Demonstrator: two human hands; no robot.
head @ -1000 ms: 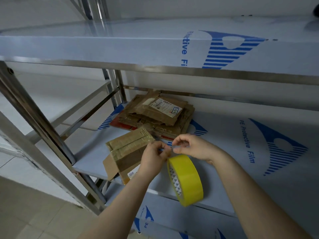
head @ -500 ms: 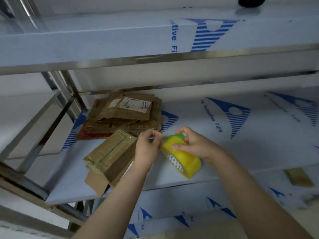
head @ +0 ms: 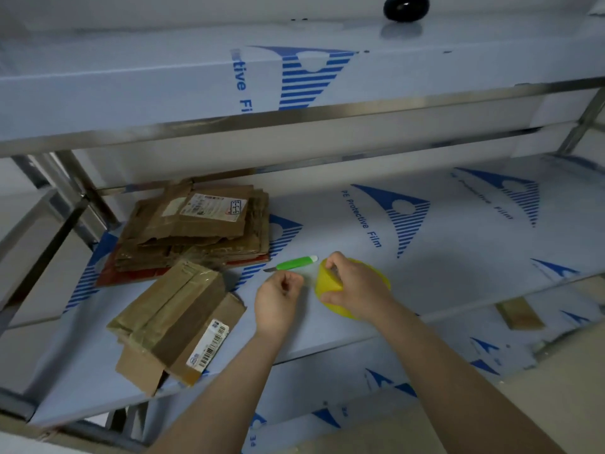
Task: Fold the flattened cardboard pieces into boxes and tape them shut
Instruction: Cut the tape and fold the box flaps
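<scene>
A yellow tape roll (head: 323, 284) rests on the middle shelf (head: 442, 273), and my right hand (head: 357, 290) grips it from above. Just left of it, my left hand (head: 278, 299) has its thumb and forefinger pinched together, apparently on the tape's loose end; the strip is faint. A green utility knife (head: 296, 263) lies on the shelf just beyond both hands, touched by neither. A folded, taped cardboard box (head: 173, 319) with a barcode label lies to the left at the shelf's front edge. Behind it sits a stack of flattened cardboard pieces (head: 196, 231).
The upper shelf (head: 294, 119) overhangs the work area, with a black object (head: 406, 6) on top. Steel uprights (head: 82, 188) stand at the left. A small cardboard piece (head: 519, 312) lies on the lower shelf at the right.
The tape roll came down from hanging in the air to the shelf. The green knife left my hands and now lies on the shelf. My view shifted right.
</scene>
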